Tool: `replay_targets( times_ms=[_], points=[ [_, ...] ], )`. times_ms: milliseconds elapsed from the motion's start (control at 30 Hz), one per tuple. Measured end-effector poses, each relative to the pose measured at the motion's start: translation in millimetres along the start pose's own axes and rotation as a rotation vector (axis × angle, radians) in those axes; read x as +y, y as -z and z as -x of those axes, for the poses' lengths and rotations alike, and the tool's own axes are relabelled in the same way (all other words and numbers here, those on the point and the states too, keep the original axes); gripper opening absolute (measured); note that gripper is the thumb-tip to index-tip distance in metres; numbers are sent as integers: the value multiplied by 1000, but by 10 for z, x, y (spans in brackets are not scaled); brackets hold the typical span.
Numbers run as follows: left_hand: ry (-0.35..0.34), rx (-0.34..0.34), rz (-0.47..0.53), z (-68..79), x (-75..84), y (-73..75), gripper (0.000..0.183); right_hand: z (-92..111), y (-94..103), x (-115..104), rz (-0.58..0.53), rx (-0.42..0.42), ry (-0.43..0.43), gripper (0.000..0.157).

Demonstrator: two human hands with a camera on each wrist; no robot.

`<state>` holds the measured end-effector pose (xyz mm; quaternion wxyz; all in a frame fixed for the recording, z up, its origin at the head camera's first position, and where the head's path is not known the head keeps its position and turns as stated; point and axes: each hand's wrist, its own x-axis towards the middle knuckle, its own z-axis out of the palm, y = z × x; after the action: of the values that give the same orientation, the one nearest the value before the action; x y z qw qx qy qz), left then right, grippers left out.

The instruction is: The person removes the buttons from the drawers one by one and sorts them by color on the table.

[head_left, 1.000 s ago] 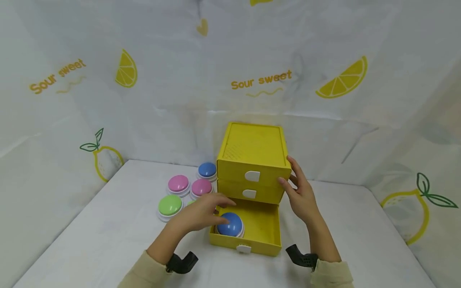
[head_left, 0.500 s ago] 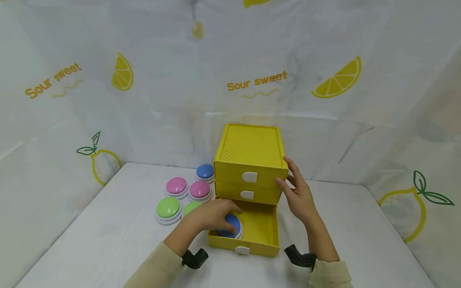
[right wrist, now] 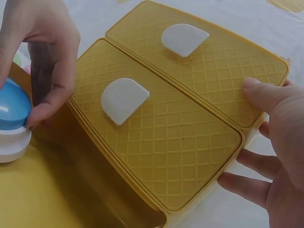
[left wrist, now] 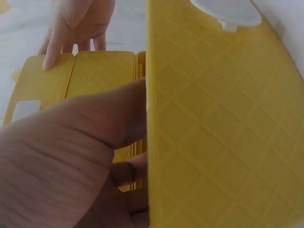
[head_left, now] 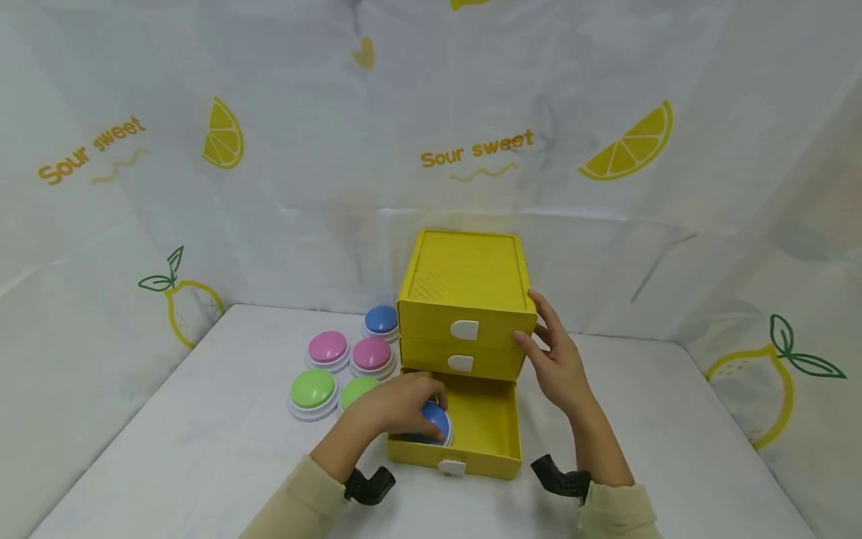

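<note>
A yellow drawer unit (head_left: 468, 269) stands on the table with its bottom drawer (head_left: 488, 419) pulled out. Inside that drawer, at the left, sits a blue dome push button (right wrist: 12, 107) on a white base. My left hand (head_left: 404, 404) reaches in from above and holds the button by its edges, covering part of it. In the left wrist view the drawer's front wall hides the fingertips. My right hand (head_left: 559, 367) grips the unit's right front edge, thumb (right wrist: 259, 92) on the top drawer's front and fingers along the side.
Left of the unit, two pink buttons (head_left: 328, 347), two green buttons (head_left: 313, 389) and another blue button (head_left: 381, 320) stand on the white table (head_left: 222, 419). A white lemon-print sheet (head_left: 303, 187) hangs behind and at both sides.
My left hand has moved right and down onto the blue button in the drawer, its fingers closing about it. My right hand stays on the unit. The view has shifted slightly.
</note>
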<state>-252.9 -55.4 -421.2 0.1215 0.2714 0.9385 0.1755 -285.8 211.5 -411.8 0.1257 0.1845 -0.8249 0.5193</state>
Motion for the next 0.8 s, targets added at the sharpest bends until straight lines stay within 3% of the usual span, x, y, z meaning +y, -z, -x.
replay_targets(
  times_ms=[167, 467, 600, 800],
  points=[
    [-22, -9, 52, -21, -37, 1, 38, 1, 4, 1, -6, -3, -2, 68],
    [-9, 0, 127, -22, -137, -7, 69, -21, 13, 9, 2, -6, -8, 70],
    [-10, -4, 114, -14, -135, 16, 65, -21, 19, -5, 4, -4, -13, 70],
    [-75, -44, 140, 26, -171, 56, 54, -13, 9, -5, 1, -5, -14, 69]
  ],
)
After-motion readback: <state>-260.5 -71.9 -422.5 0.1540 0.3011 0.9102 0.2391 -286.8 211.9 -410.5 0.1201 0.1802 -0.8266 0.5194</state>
